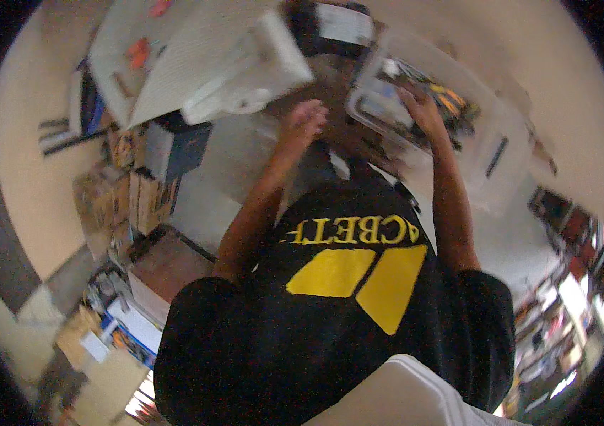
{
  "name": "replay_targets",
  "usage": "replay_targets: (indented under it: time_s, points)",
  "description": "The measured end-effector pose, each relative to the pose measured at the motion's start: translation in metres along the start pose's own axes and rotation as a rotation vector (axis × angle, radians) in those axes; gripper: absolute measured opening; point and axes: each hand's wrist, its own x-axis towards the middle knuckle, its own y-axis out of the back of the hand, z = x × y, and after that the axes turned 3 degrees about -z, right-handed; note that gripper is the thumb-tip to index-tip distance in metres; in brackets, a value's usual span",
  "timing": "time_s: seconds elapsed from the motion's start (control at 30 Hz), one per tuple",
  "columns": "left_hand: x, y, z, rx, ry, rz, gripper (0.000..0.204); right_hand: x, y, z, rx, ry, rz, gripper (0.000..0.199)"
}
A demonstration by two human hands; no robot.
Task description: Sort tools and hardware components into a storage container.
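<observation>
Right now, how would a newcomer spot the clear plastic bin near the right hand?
Start at the black shirt and follow the right forearm up to the right hand. The clear plastic bin appears around that hand. See-through walls and yellow-orange contents set it apart from the dark object with a white panel to its left.

Smooth, see-through plastic bin (490, 124), matt cloth shirt (330, 341) and dull cardboard boxes (99, 202)

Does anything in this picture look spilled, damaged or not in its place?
Nothing looks clearly spilled or damaged, though the picture is blurred. The clear plastic bin by the right hand looks untidy: inside it, yellow-orange pieces lie jumbled with darker things, in no visible order.
</observation>
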Motion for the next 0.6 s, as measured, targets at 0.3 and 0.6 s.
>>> replay_targets:
  time_s: [0.3,0.6]
  points:
    - [-0.014,-0.015,0.041,0.202,-0.027,0.017,0.038,0.024,-0.031,0.046,-0.08,0.062,0.452,0.054]
    - [-0.101,0.061,0.181,0.101,-0.165,-0.275,0.044,-0.008,-0.007,0.025,0.165,0.064,0.512,0.04]
